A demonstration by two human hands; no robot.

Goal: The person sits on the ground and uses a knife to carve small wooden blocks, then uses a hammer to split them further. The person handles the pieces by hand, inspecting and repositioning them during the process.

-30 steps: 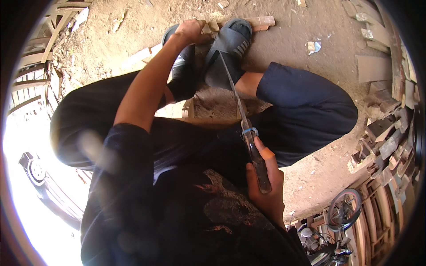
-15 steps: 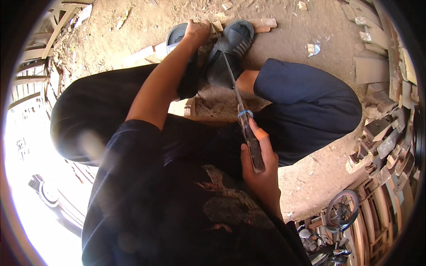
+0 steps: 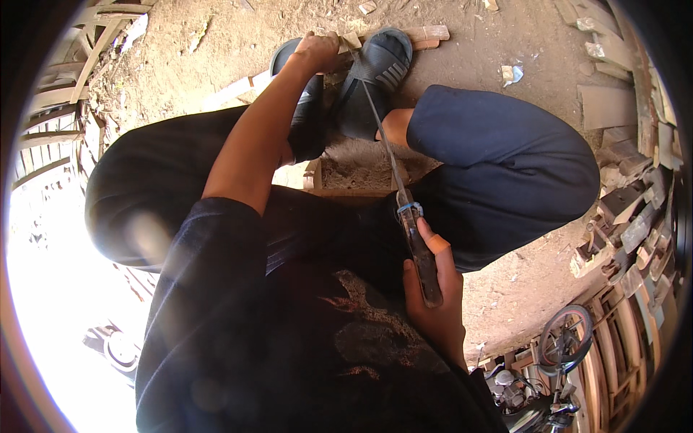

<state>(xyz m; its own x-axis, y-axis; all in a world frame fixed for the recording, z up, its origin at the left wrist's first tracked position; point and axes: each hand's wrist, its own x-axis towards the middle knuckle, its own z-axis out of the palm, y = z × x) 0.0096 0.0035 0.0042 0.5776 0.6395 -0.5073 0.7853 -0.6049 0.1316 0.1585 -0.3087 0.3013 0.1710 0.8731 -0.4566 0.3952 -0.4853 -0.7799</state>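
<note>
My right hand (image 3: 444, 303) is wrapped round the dark, worn handle of a long, thin-bladed hand saw (image 3: 382, 130); blue binding circles the handle's top. The blade runs edge-on away from me, its far end at a wooden strip (image 3: 427, 34). Its teeth are too small to make out. My left hand (image 3: 317, 53) closes on that strip just left of the blade, its fingertips partly hidden. Beside it, my feet in dark sandals (image 3: 386, 61) rest at the strip. An orange band circles a finger of my right hand.
Beneath me is a wooden seat edge (image 3: 346, 193) on bare dirt ground. Scrap timber (image 3: 635, 209) is heaped at the right, with a wheeled machine (image 3: 564, 339) at lower right. Wooden frames (image 3: 54, 94) stand at far left. A crumpled scrap (image 3: 512, 74) lies on the dirt.
My right hand has drawn the saw back toward me and slightly right. My left hand stays on the wooden strip, almost unmoved.
</note>
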